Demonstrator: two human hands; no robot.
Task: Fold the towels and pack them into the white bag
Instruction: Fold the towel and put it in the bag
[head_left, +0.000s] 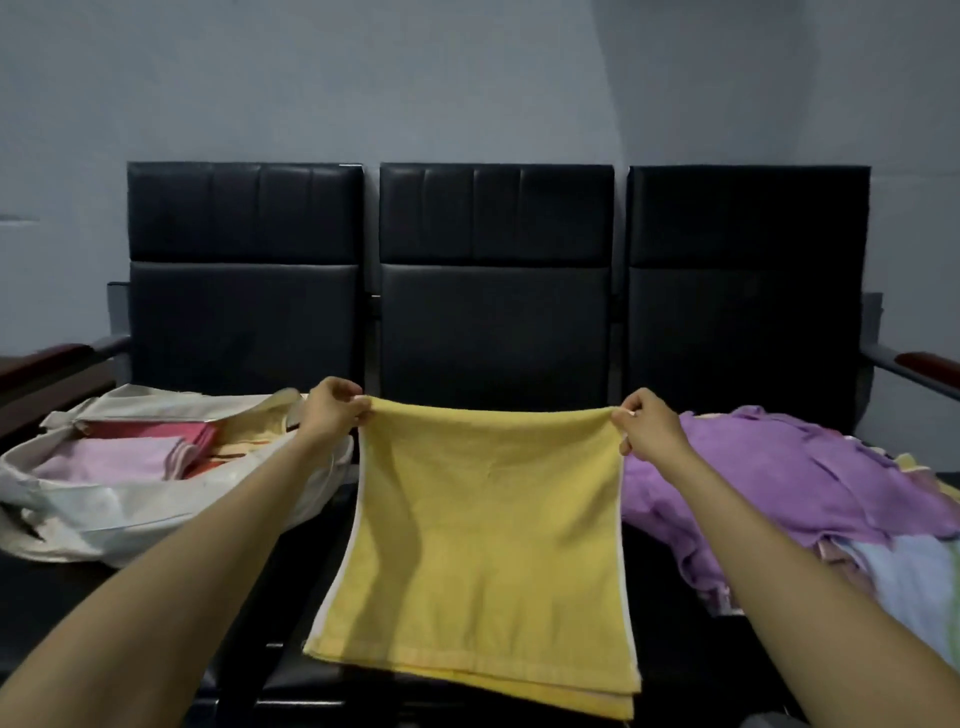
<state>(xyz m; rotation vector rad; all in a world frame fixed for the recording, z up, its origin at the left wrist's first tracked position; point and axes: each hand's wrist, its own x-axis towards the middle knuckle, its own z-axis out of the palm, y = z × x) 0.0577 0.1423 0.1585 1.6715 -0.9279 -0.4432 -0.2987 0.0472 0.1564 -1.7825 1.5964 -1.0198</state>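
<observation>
Left hand (335, 410), yellow towel (483, 519), right hand (649, 428)

Waiting room, linked black seats (496, 312)

Three black padded seat backs (496, 291) span mid-frame | pale grey wall (467, 78) up top | reddish armrest (47, 358) far left, another (930, 361) far right

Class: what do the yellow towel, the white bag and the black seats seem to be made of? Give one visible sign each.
The yellow towel: probably terry cotton; matte, nappy, hangs limp. The white bag: likely canvas-like cloth; matte, creased, slumped walls. The black seats: leather or vinyl; smooth, faint sheen, seamed panels.
</observation>
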